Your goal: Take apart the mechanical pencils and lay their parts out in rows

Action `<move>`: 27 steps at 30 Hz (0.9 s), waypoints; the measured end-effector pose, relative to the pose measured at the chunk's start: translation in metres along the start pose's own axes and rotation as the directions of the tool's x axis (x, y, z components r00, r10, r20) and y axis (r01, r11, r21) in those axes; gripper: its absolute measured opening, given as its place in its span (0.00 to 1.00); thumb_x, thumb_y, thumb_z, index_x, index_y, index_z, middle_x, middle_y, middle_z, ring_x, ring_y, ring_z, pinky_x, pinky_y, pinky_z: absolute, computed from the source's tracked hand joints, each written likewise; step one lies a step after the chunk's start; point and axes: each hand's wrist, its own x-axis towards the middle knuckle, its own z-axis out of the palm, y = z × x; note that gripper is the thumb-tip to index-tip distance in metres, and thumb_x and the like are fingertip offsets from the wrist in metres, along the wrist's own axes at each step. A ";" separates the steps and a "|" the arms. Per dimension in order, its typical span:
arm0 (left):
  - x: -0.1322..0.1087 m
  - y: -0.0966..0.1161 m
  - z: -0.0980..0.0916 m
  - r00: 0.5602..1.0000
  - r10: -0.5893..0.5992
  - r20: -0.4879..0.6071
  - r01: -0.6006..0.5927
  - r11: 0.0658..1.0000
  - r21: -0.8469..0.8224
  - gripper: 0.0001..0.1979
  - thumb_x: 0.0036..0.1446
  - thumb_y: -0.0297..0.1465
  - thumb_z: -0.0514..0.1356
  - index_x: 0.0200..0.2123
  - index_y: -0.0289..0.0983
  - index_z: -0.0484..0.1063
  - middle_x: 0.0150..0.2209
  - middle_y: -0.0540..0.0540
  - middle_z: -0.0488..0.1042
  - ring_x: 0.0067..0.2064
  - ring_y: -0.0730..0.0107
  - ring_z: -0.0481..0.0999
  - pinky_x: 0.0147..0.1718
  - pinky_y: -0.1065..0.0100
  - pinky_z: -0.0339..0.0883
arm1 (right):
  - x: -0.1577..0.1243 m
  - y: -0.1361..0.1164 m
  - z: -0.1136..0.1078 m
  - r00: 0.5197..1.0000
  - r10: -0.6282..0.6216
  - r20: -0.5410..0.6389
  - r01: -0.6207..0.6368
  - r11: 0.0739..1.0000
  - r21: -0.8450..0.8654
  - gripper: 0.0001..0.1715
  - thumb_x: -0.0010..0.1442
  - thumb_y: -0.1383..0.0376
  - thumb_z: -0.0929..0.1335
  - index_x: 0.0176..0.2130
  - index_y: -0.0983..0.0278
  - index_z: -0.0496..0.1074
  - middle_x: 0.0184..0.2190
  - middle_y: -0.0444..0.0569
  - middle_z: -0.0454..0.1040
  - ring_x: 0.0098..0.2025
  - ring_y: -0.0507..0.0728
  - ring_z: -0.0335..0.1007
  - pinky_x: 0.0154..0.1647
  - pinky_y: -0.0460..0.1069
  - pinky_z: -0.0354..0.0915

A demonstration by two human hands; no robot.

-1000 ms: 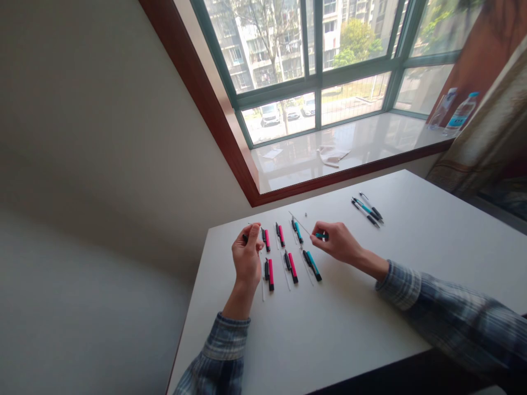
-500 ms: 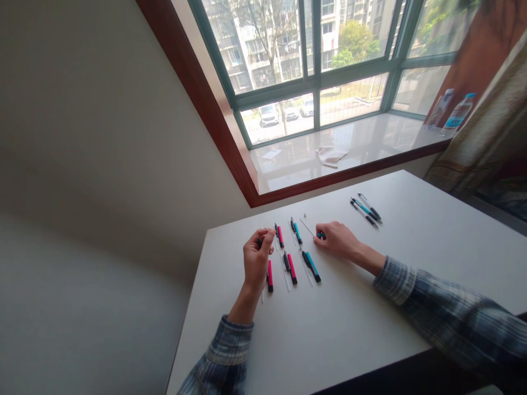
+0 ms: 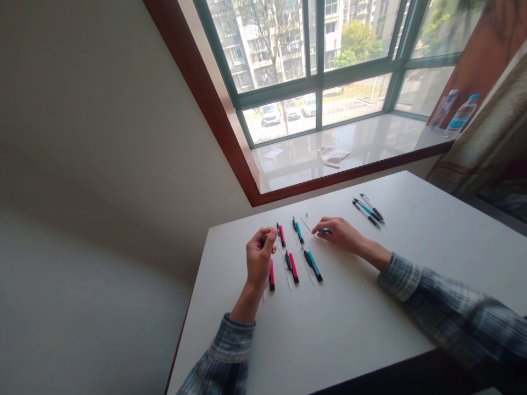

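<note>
In the head view, the work looks well along, judging by how the pens lie in parts. Just right of the left grip [image 3: 258,258] is a far pink barrel [image 3: 282,236]; nearer the person are a near pink barrel [image 3: 293,267] and, partly hidden by that grip, a left pink barrel [image 3: 272,275]. Between the grips lies a far teal barrel [image 3: 300,233], with a near teal barrel [image 3: 315,267] nearer the person. Black pieces and thin white refills lie beside these. Seemingly left to handle are three whole pens [image 3: 368,211] on the table [image 3: 341,312], beyond and right of the right grip [image 3: 340,233].

The left grip is curled closed about a black piece [image 3: 262,241]; whatever is at its fingertips is too small to tell. The right grip is loosely bent, a teal piece [image 3: 325,231] under its fingers; whether it is firmly held I cannot tell. A loose refill [image 3: 306,225] runs leftward from its fingertips, and a small grey bit [image 3: 307,214] lies beyond.

Against a second ago, the left grip has moved right and hides the far-left set, the right grip's fingers are straighter, and the loose refill lies farther right. The whole pens have not moved.
</note>
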 end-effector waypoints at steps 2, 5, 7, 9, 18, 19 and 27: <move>-0.001 0.000 0.000 1.000 -0.009 0.000 0.009 1.000 -0.004 0.14 0.53 0.41 0.71 0.33 0.35 0.79 0.28 0.52 0.69 0.23 0.81 0.59 0.23 0.73 0.57 | 0.001 0.000 0.001 1.000 -0.016 0.022 0.016 1.000 0.007 0.11 0.67 0.65 0.69 0.43 0.59 0.83 0.44 0.51 0.80 0.38 0.56 0.77 0.43 0.49 0.67; 0.000 -0.001 0.000 1.000 -0.024 -0.002 0.024 1.000 -0.019 0.14 0.53 0.40 0.71 0.33 0.35 0.78 0.28 0.52 0.69 0.23 0.81 0.59 0.23 0.74 0.58 | 0.003 -0.002 0.003 0.999 -0.016 0.033 0.016 1.000 0.000 0.10 0.67 0.65 0.70 0.42 0.59 0.83 0.42 0.51 0.81 0.38 0.56 0.77 0.43 0.49 0.67; 0.000 -0.003 -0.001 0.999 -0.033 -0.002 0.032 0.999 -0.028 0.14 0.54 0.40 0.71 0.34 0.35 0.78 0.29 0.52 0.69 0.23 0.81 0.59 0.23 0.74 0.59 | 0.003 -0.003 0.004 0.999 -0.022 0.029 0.023 1.000 -0.006 0.09 0.67 0.64 0.70 0.42 0.59 0.83 0.42 0.51 0.81 0.38 0.57 0.77 0.43 0.50 0.67; 0.000 -0.004 -0.001 0.999 -0.039 -0.004 0.039 0.999 -0.033 0.14 0.54 0.41 0.71 0.34 0.35 0.77 0.29 0.52 0.69 0.23 0.81 0.58 0.24 0.74 0.59 | 0.003 -0.003 0.005 0.999 -0.035 0.020 0.035 0.999 -0.014 0.09 0.67 0.64 0.70 0.42 0.58 0.83 0.43 0.51 0.81 0.39 0.57 0.78 0.44 0.50 0.68; -0.002 -0.003 0.003 1.000 -0.028 0.006 0.028 1.000 -0.013 0.16 0.53 0.42 0.70 0.33 0.35 0.76 0.28 0.53 0.68 0.22 0.82 0.58 0.22 0.74 0.58 | 0.005 0.001 0.009 0.996 -0.090 0.002 0.090 0.995 -0.031 0.11 0.69 0.61 0.68 0.40 0.57 0.82 0.46 0.50 0.81 0.41 0.58 0.79 0.47 0.51 0.70; -0.003 -0.004 0.003 1.000 -0.029 0.009 0.029 1.000 -0.011 0.16 0.53 0.42 0.70 0.33 0.35 0.76 0.28 0.53 0.68 0.22 0.82 0.58 0.22 0.74 0.58 | 0.005 0.002 0.009 0.995 -0.096 0.005 0.096 0.995 -0.034 0.11 0.69 0.61 0.68 0.40 0.57 0.82 0.46 0.50 0.81 0.41 0.58 0.79 0.47 0.51 0.70; -0.005 -0.007 0.002 0.999 -0.037 0.021 0.036 0.999 0.038 0.16 0.54 0.44 0.69 0.34 0.35 0.77 0.27 0.54 0.67 0.23 0.81 0.58 0.23 0.74 0.59 | 0.007 0.009 0.011 0.990 -0.142 0.024 0.143 0.988 -0.061 0.10 0.68 0.63 0.69 0.41 0.57 0.82 0.46 0.48 0.82 0.42 0.58 0.79 0.45 0.50 0.70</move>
